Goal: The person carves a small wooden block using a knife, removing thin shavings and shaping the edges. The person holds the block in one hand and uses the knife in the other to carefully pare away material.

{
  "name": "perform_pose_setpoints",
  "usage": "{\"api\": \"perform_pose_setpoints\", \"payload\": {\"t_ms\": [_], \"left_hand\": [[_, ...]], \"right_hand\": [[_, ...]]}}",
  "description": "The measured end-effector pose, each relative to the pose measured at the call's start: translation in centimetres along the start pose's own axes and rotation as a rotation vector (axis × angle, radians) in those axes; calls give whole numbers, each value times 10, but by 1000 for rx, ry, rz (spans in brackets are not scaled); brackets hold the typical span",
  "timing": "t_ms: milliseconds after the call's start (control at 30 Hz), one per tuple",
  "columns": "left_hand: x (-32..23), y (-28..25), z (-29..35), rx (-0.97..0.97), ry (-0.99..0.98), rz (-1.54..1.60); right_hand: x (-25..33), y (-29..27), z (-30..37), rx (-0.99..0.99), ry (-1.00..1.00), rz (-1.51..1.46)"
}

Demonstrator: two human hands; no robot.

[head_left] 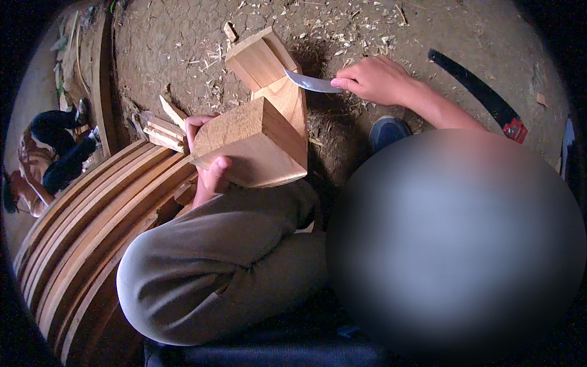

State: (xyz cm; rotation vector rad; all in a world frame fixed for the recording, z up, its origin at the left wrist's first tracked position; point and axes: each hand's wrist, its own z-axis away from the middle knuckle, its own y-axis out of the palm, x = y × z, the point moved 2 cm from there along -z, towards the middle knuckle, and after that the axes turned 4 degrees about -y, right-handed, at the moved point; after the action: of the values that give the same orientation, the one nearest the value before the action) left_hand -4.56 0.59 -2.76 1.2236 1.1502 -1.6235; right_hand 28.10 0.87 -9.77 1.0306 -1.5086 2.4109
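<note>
My left hand is closed around the near end of a pale carved wooden block, its thumb on the near face and fingers on the far left side. The block has two thick squared ends with a lower, hollowed section between them. It is tilted above my bent left knee. A knife with a curved, shiny blade is gripped in my right hand. The blade points left, its tip at the block's right edge beside the hollowed section. The knife's handle is hidden in my fist.
Long stacked boards lie at the left, with short offcuts at their far end. Wood shavings litter the dirt floor. A red-handled saw lies at right. Another person's dark-clad leg shows far left. A blurred patch covers the lower right.
</note>
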Motion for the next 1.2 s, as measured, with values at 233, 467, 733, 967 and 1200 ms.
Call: {"api": "perform_pose_setpoints", "payload": {"t_ms": [233,467,733,967,1200], "left_hand": [[-8,9,1,-35,-34,24],[-1,12,-2,-19,-1,74],[-1,7,-1,-23,3,55],[2,6,-1,-9,15,39],[6,4,-1,-16,20,9]], "right_hand": [[-4,5,-1,-17,-16,1],[-1,6,1,-7,7,-14],[-8,19,-1,31,-8,-243],[-10,31,-6,19,-12,-389],[-10,31,-18,88,-16,-412]]}}
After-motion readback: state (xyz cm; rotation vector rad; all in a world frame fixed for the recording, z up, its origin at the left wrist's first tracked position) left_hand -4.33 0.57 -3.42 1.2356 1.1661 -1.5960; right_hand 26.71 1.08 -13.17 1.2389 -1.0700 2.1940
